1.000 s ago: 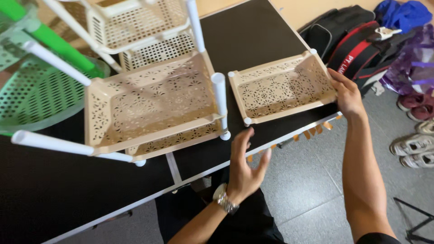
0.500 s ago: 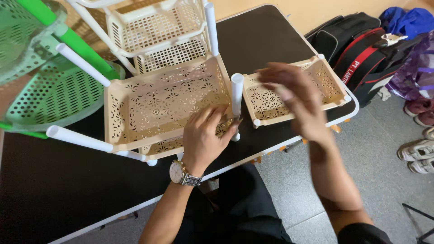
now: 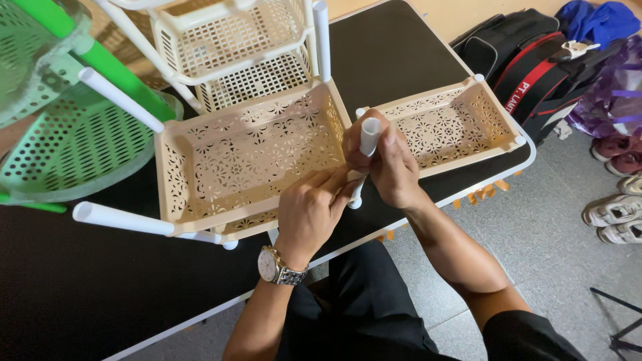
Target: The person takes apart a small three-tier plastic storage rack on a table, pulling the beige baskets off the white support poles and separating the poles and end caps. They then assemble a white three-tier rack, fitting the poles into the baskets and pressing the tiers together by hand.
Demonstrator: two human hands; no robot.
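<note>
1. Two bare hands are meeting at the front right corner of a beige perforated basket point(image 3: 247, 157), which is lying tipped on a black table point(image 3: 87, 287).
2. Right hand point(image 3: 391, 167) is wrapping around a white plastic tube point(image 3: 368, 137); fingers are curled fully about it, thumb on the near side, so only the tube's open top end and a short lower stretch are showing.
3. Tube's long axis is running nearly upright in the view, leaning slightly; the open end is pointing up toward the camera and the lower end is pointing down toward the table edge, where it is ending at a small round foot point(image 3: 354, 202).
4. Left hand point(image 3: 311, 210), with a wristwatch point(image 3: 274, 267) on it, is pressing on the basket's front rim; its fingers are bent and reaching toward the tube's lower part. Whether they are pinching the tube or only the basket corner is hard to tell, since the knuckles are covering the contact.
5. Just beside the right hand, a second loose beige tray point(image 3: 455, 124) is lying flat on the table, touching nothing the hands are gripping.
6. Other white poles are sticking out of the basket stack: one point(image 3: 124, 219) at the lower left, lying almost level, another point(image 3: 120, 99) angling up left.
7. Green perforated shelves point(image 3: 67, 147) are sitting at far left; bags point(image 3: 535, 60) and shoes point(image 3: 615, 214) are lying on the grey floor at right.
</note>
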